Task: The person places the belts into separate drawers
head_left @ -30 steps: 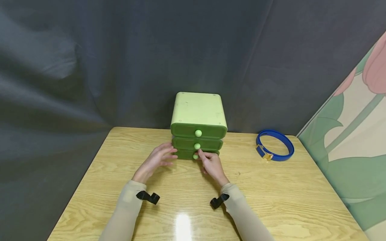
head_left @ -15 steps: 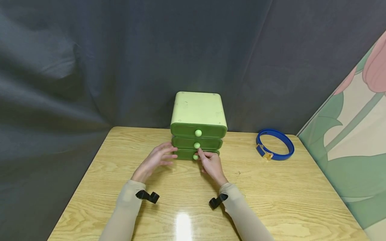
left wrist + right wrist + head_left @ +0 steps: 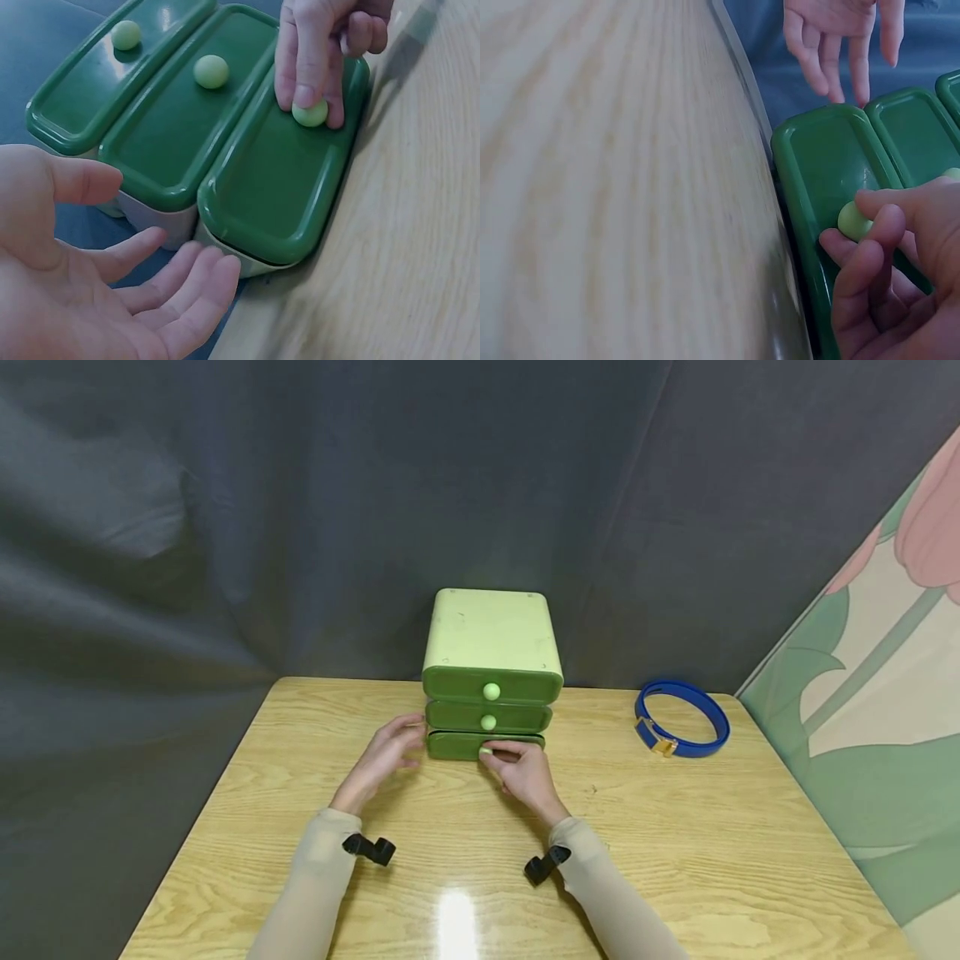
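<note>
A small chest of drawers (image 3: 491, 628) with a pale green top and three dark green drawer fronts stands at the table's back. My right hand (image 3: 527, 773) pinches the round pale knob (image 3: 310, 115) of the bottom drawer (image 3: 453, 746) between thumb and fingers. That drawer's knob is partly covered by the fingers in the head view. Beside the chest's left side is my left hand (image 3: 380, 760), its fingers spread and relaxed, holding nothing. In the left wrist view its fingertips (image 3: 229, 266) overlap the bottom drawer's left end. The middle knob (image 3: 488, 722) and top knob (image 3: 491, 692) are untouched.
A coiled blue belt (image 3: 701, 749) with a gold buckle lies at the back right of the wooden table (image 3: 645, 860). A dark curtain (image 3: 360, 527) hangs behind, and a flower-patterned panel (image 3: 885, 710) borders the right side.
My right thumb has shifted down from near the middle knob onto the bottom one, which the fingers now pinch. The left hand has drawn slightly left, off the drawer fronts.
</note>
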Motion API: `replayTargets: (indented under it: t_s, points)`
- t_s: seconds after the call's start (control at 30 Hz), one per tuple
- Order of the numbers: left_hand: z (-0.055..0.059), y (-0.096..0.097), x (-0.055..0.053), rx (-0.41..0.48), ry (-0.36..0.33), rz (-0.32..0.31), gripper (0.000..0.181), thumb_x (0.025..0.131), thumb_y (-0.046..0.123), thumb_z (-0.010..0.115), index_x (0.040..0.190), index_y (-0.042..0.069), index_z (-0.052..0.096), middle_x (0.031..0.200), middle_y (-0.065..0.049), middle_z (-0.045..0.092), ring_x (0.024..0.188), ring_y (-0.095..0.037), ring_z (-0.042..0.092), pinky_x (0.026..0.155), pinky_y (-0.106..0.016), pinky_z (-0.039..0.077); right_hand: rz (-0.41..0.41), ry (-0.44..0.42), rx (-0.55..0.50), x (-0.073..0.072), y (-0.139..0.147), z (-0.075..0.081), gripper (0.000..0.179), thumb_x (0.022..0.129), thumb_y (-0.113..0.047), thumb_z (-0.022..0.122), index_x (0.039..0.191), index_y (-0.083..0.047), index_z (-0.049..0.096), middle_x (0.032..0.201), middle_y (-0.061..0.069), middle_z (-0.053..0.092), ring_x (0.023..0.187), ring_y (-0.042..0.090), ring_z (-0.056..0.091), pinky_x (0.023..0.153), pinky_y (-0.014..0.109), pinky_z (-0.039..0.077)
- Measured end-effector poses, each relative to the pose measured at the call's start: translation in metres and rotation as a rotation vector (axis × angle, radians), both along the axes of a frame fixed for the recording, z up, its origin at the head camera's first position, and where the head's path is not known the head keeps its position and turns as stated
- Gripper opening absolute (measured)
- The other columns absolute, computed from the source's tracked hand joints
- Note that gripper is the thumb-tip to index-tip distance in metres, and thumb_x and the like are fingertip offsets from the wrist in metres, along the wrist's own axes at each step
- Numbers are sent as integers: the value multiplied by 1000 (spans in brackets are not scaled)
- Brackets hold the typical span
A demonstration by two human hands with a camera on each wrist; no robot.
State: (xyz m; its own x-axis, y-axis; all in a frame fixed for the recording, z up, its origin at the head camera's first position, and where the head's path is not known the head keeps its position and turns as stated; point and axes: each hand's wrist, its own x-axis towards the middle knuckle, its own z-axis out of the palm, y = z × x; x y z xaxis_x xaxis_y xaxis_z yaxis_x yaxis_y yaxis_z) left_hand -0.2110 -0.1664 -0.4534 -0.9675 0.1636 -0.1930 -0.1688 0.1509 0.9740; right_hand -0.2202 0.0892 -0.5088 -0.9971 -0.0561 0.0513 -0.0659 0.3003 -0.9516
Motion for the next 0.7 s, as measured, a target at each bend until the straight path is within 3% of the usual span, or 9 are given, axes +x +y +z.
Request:
replayTargets:
  t_s: [0.23,0.7]
  points:
    - [-7,3,-2,7,-20,-13,59,112,26,49,163,1,35,162,-28,45,144,-49,51,116,-59,48,31,-15,1,8,1,4,19,94,-14,83,113,-13,85,99,12,83,37,7,49,40,21,40]
    - [-16,8,-5,5,-60,-26,64,112,27,46,166,-3,27,163,-33,41,145,-50,50,116,-56,50,91,-13,16,19,7,6,19,98,-17,80,116,-14,84,101,11,84,39,9,48,42,21,39]
